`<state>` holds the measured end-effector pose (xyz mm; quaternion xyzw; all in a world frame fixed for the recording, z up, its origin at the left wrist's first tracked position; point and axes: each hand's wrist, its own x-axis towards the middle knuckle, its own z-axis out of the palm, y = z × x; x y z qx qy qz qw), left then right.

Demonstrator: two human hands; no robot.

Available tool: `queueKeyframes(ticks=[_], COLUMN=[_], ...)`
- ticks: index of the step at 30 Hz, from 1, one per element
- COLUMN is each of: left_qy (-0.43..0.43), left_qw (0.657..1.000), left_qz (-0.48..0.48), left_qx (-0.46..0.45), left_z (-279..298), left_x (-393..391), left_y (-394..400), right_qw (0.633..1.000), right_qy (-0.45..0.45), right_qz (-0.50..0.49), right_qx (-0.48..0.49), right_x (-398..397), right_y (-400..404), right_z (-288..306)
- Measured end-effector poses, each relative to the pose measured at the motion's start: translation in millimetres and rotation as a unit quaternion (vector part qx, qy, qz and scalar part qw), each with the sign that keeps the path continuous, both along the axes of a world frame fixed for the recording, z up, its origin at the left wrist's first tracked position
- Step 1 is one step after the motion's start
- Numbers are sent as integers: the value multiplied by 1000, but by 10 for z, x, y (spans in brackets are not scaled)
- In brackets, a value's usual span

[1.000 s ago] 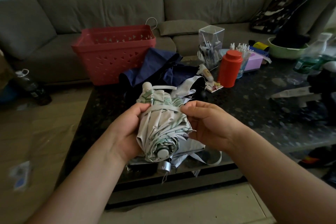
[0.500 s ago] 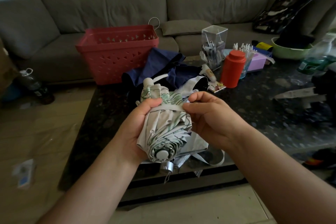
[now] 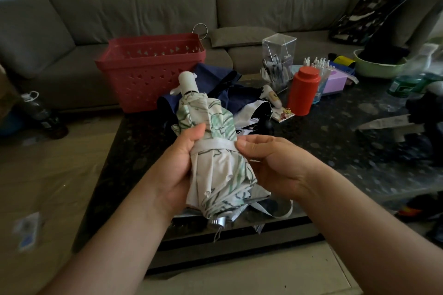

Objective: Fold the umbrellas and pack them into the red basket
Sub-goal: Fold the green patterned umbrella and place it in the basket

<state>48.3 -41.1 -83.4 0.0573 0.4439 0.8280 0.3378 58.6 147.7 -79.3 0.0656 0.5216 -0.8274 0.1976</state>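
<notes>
We've tipped the umbrella (image 3: 213, 151) up toward the basket (image 3: 153, 72), left hand (image 3: 178, 163) gripping it, right hand (image 3: 268, 160) pinching the strap (image 3: 212, 145) closed, so it's nearly ready to pack

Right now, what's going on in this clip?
A person holds a folded white-and-green umbrella over a dark table. The left hand grips its body; the right hand pinches the strap wrapped around it. A navy umbrella still lies loose on the table beside the red basket, which looks empty from here.
</notes>
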Motion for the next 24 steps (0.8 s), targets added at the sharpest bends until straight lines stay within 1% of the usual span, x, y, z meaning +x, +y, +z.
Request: queueKeyframes(ticks=[3,6,8,12,14,17,21,24], left_qy=[16,18,10,-2,-19,-20,-8,-31], left_qw=[999,1000,1000,1000,999,996,988,990], left_qz=[38,23,12,17,27,76,130,125], left_qx=[-24,-8,4,-13,-18,-48,-76,-61], left_z=[43,62,64,39,39,98,65,10], left_x=[-12,0,5,9,9,28,89,88], left_y=[-14,-43,-52,-50,-48,-18,89,95], right_qw=[999,995,992,991,994,997,994,990], right_qy=[-4,-22,-17,13,38,66,73,82], right_qz=[18,59,80,81,66,26,15,-16], right_qx=[-34,-76,-91,-103,-77,-6,75,114], right_x=[7,35,48,34,39,45,56,32], right_y=[62,55,44,63,64,37,-30,-59], right_z=[21,32,45,34,50,82,28,47])
